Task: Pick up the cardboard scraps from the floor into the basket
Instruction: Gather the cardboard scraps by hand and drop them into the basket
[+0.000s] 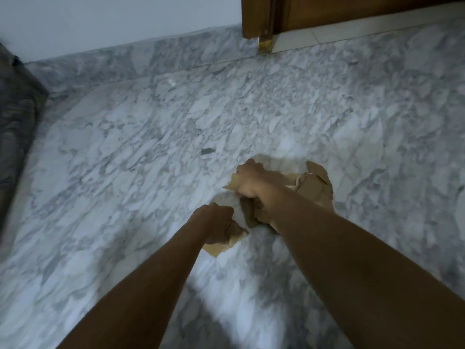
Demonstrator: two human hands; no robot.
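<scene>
Brown cardboard scraps are bunched in both my hands above the grey marble floor. My right hand (251, 181) grips a bundle of cardboard scraps (314, 187) that sticks out to the right and below the wrist. My left hand (214, 224) grips a smaller cardboard scrap (221, 246) that pokes out under its fingers. The two hands are close together near the middle of the view. No basket is in view.
A tiny dark bit (206, 151) lies on the marble floor (125, 147) beyond my hands. A wooden door frame (256, 18) stands at the back right, a white wall (113, 18) at the back, and dark grey fabric (15, 117) at the left edge.
</scene>
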